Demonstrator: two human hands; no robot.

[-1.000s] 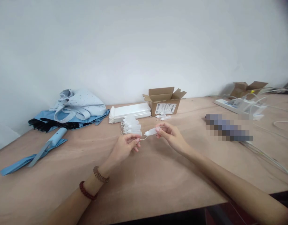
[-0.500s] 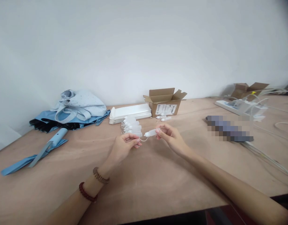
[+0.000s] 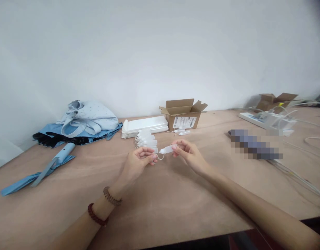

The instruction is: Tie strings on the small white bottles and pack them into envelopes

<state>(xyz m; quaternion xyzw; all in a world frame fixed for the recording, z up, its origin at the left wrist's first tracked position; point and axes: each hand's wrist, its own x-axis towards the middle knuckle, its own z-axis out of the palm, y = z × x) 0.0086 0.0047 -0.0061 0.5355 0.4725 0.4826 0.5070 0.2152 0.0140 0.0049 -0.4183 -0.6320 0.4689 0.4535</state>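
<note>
My right hand (image 3: 189,154) pinches a small white plastic piece (image 3: 166,149) with a thin white cord looping from its tip. My left hand (image 3: 137,164), with two bead bracelets on the wrist, is closed with its fingertips pinching the other end of that cord (image 3: 160,158). Both hands hover just above the wooden table (image 3: 154,205). Just behind the left hand lies a row of several similar white pieces (image 3: 146,139).
A stack of white flat packets (image 3: 144,125) and an open cardboard box (image 3: 183,113) sit behind the hands, with two loose white pieces (image 3: 182,132) beside the box. Blue cloth and an umbrella (image 3: 79,123) lie far left. Cables (image 3: 297,177), a power strip (image 3: 264,119) and another box (image 3: 275,99) lie right.
The two hands have drawn slightly closer together, shortening the cord loop between them. Nothing else on the table has moved.
</note>
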